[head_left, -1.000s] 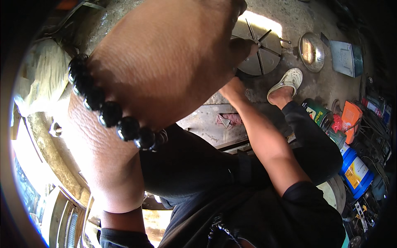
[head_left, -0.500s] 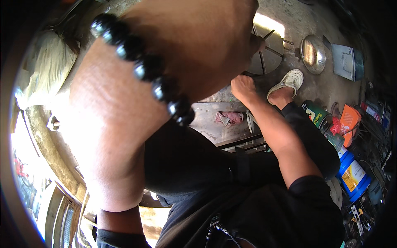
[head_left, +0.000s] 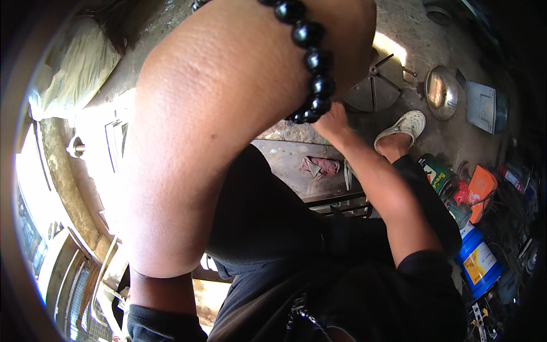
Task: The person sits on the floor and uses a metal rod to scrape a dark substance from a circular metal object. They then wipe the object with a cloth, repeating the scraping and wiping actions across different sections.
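Observation:
My left forearm and wrist, with a black bead bracelet round it, loom large and close across the upper middle. The back of my left hand shows in part, its fingers out of sight. Below and behind it, my right hand is closed, knuckles up. Whatever it grips is hidden by my left wrist. Just beyond my right hand lies a round grey metal disc with dark radial bars. A folded pink rag rests on a grey metal surface nearer my lap.
My foot in a pale clog stands right of the disc. Beyond are a shiny metal bowl and a grey metal box. A green can, an orange container and a blue bucket line the right side.
My left arm has shifted right and up, so its wrist now covers part of my right hand. The right hand stays closed in nearly the same place. The view has shifted slightly.

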The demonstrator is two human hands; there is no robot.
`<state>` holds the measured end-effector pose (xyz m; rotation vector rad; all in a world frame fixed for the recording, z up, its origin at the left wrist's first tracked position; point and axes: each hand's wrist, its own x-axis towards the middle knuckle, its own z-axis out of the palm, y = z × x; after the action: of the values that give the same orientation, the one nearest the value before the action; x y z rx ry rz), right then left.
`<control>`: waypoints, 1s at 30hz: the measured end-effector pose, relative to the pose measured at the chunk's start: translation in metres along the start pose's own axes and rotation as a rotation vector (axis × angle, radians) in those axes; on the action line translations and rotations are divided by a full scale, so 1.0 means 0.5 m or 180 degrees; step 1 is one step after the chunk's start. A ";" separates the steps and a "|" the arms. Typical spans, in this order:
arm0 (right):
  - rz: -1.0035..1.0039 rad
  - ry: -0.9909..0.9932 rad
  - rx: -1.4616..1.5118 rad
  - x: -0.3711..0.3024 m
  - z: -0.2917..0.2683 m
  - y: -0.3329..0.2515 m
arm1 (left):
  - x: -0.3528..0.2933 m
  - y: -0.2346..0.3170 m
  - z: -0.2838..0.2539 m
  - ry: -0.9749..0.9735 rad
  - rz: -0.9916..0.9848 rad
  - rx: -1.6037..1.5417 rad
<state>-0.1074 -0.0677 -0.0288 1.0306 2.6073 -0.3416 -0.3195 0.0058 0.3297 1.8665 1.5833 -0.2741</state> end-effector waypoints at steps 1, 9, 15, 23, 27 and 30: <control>0.0216 0.0110 0.0207 0.007 0.024 0.017 | 0.005 -0.002 0.002 0.0003 0.0015 -0.0002; 0.0414 -0.0402 0.0119 -0.028 0.200 0.055 | 0.034 -0.020 -0.008 0.0118 -0.0011 0.0029; 0.2047 -0.0896 0.1044 -0.120 0.041 0.003 | -0.014 -0.028 -0.001 0.0221 0.0097 0.0004; 0.1067 -0.1051 0.0582 -0.098 -0.027 -0.092 | -0.048 -0.052 0.003 0.0364 0.0113 -0.0022; 0.1030 -0.0760 0.0233 -0.002 -0.047 -0.051 | -0.057 -0.063 0.001 0.0411 0.0176 -0.0027; 0.1052 -0.1175 0.0206 0.002 -0.016 0.018 | -0.061 -0.074 0.002 0.0434 0.0212 -0.0063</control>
<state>-0.1035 -0.0579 -0.0226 1.2609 2.0730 -0.4841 -0.3611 -0.0175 0.3329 1.9541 1.6033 -0.1033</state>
